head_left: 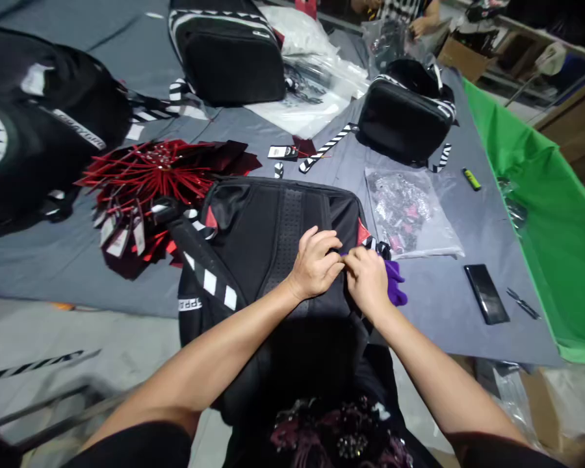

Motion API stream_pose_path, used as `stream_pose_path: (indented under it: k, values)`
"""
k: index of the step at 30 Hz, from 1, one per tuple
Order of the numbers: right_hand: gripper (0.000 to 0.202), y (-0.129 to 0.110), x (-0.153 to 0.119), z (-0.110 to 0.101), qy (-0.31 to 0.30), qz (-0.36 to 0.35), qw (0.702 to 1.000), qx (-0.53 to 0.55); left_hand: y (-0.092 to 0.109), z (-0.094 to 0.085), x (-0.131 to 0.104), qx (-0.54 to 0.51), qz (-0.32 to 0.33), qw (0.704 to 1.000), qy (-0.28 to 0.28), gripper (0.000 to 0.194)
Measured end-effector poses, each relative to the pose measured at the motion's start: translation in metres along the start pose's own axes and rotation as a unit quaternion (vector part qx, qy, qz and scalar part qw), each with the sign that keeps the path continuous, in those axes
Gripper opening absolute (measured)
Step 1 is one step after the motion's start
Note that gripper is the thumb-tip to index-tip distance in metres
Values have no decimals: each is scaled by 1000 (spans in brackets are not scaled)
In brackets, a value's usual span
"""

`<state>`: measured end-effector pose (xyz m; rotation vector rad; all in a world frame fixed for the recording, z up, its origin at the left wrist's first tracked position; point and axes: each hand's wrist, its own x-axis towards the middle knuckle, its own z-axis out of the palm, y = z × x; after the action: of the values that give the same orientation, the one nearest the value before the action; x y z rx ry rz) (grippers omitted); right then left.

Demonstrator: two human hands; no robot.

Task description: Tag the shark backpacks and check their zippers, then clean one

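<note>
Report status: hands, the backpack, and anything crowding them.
Left hand and right hand pinched together on black backpack, back panel up. Purple cloth under right hand. Red tag pile left, plastic bag right, both apart.

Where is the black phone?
In the head view the black phone lies flat on the grey table cover, to the right of the person's right hand, with small scissors just beyond it.

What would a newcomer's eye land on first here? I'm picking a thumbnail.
First, the left hand and right hand pinched together over the black backpack at centre, a purple cloth beside the right hand. Next, the red tag pile to the left, and the green cloth along the right edge.
</note>
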<state>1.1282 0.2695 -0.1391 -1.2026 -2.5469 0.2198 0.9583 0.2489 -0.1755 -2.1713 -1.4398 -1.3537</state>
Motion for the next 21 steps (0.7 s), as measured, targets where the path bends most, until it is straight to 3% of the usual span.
stream_pose_path:
  k: [3,8,14,17,21]
  values:
    - [21,2,-8,-4,-31,-19,999,-3,1,0,0,6,5,1000,-12,27]
    - [17,-2,3,1,-7,48,999,3,-2,2,0,-11,5,1000,-3,29]
    - [24,5,-4,-2,-26,-47,999,11,3,7,-5,6,3,1000,-4,27]
    - [16,24,2,12,47,-28,996,66,0,16,-6,41,-4,997,-67,29]
    - [20,49,7,43,52,-100,991,71,-17,24,-5,94,-5,982,-164,33]
